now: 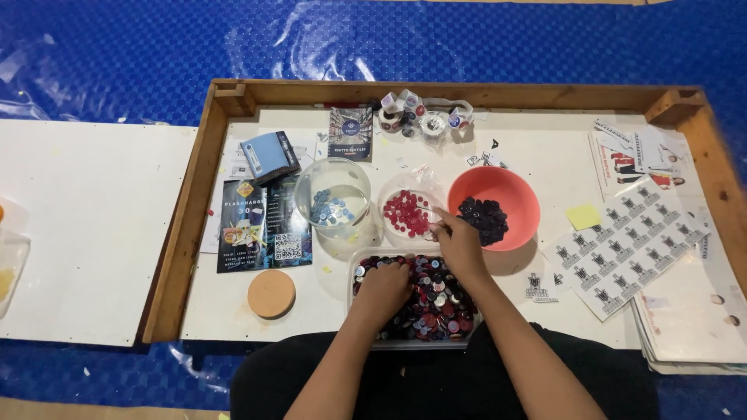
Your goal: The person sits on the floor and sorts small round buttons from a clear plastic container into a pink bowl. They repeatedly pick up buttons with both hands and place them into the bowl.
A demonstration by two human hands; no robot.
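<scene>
The left hand (383, 289) lies low in the middle of the frame, palm down and fingers curled into the mixed buttons (436, 307) that fill a clear rectangular tub (366, 342); whether it grips any cannot be told. The tub's long axis runs left to right across the frame, just in front of the person's lap. The right hand (459, 245) reaches up past the tub's far edge, its fingertips drawn together at the rim of the clear bowl of red buttons (408, 213); what they pinch is too small to tell.

Three bowls stand in a row above the tub: a clear one with blue buttons (330, 208) at the left, the red one in the middle, and an orange bowl (498, 189) with dark buttons at the right. One round cork disc (271, 293) rests on the tabletop (537, 148) at lower left. One yellow sticky note (584, 216) lies to the right of the orange bowl.
</scene>
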